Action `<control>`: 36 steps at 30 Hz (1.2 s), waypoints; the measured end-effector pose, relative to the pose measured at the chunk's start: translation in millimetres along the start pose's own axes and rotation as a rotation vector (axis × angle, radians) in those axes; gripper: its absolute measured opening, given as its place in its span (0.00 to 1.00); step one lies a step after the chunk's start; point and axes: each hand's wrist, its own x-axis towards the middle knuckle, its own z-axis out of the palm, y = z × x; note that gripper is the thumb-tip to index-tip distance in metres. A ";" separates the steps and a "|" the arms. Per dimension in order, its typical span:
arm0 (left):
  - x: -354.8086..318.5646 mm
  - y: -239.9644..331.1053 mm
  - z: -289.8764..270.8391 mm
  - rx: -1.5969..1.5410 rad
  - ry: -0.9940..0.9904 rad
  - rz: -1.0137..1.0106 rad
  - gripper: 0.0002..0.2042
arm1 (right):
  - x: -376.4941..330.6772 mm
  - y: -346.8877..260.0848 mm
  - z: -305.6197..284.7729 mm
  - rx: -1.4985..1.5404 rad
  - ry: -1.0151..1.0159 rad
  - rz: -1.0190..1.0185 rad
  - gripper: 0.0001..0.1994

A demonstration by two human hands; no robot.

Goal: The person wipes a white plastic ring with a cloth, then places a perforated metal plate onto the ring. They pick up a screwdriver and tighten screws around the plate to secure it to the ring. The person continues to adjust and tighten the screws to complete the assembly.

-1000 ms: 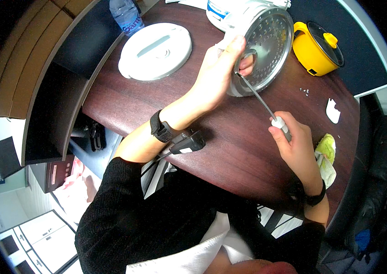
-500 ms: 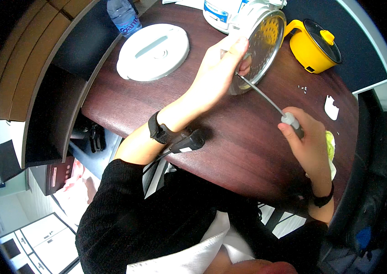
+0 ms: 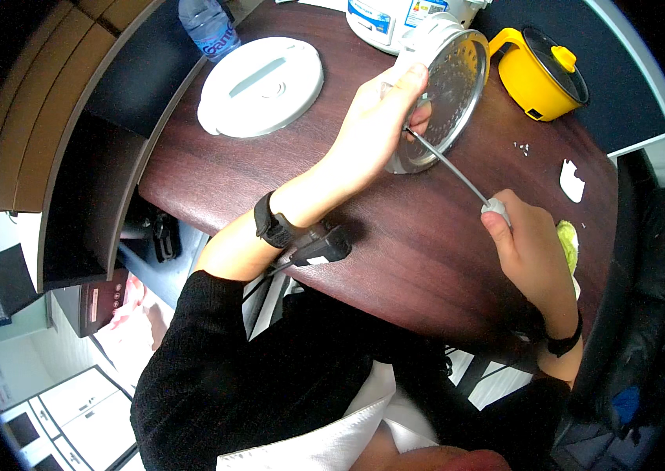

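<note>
My left hand (image 3: 376, 125) grips a round metal piece with a perforated face (image 3: 460, 94) and a pale rim, holding it tilted up on edge above the desk. In my right hand (image 3: 533, 247) is a screwdriver (image 3: 458, 172), its fingers wrapped round the grey-and-white handle. The metal shaft runs up and left to the round piece, and its tip ends close by my left fingers. What the tip touches there is too small to make out. Behind the round piece stands a white appliance (image 3: 380, 27) with a blue label.
On the dark wood desk (image 3: 411, 243) lie a white round lid (image 3: 293, 90), a broken white scrap (image 3: 572, 182) and small white crumbs. A yellow pot (image 3: 533, 90) with a dark lid stands at far right. A water bottle (image 3: 208, 30) and a black adapter (image 3: 328, 247) are leftward.
The perforated face has turned slightly and catches less yellow reflection. My right hand has turned on the screwdriver and now covers more of its handle. My left hand has barely moved.
</note>
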 end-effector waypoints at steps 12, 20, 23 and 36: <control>-1.0 -2.1 2.0 -0.017 0.037 0.009 0.15 | 0.8 1.4 6.7 0.223 -0.122 0.027 0.12; -1.5 -4.8 -2.2 0.015 0.071 -0.008 0.17 | -2.8 0.9 17.0 0.732 -0.344 0.232 0.14; -1.1 -3.5 -0.8 0.013 0.068 -0.020 0.18 | -6.6 -0.9 15.5 1.058 -0.468 0.394 0.16; 1.3 5.8 0.9 0.026 -0.032 -0.058 0.19 | -4.5 -0.3 -6.4 0.188 0.059 0.010 0.10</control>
